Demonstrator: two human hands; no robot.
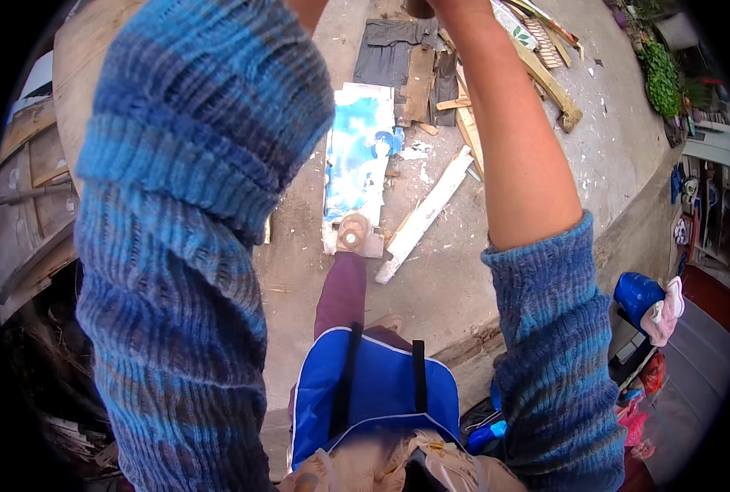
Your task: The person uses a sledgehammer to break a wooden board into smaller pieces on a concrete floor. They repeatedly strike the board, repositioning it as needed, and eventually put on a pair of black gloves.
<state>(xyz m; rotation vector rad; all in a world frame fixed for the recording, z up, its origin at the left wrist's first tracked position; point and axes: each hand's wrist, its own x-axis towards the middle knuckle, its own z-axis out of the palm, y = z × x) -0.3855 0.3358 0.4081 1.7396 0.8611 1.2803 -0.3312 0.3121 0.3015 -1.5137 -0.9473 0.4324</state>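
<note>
Both my arms, in blue knitted sleeves, are raised toward the top of the view. My right hand (463,6) is cut off by the upper edge; its visible part is closed around the brown, rounded end of something (420,7), the rest of which is out of frame. Only a strip of bare forearm shows on the left, so my left hand is out of view. Below lies a blue and white painted board (357,156), with my brown shoe (352,233) resting on its near end. A white-painted wood strip (424,217) lies slantwise to its right.
Beyond the board are dark, worn sheets (388,51) and scattered timber (545,82). Old wooden panels (33,189) stand at left. Green plants (660,78) line the far right, with a blue bucket (637,297) below them. I wear a blue apron (381,381).
</note>
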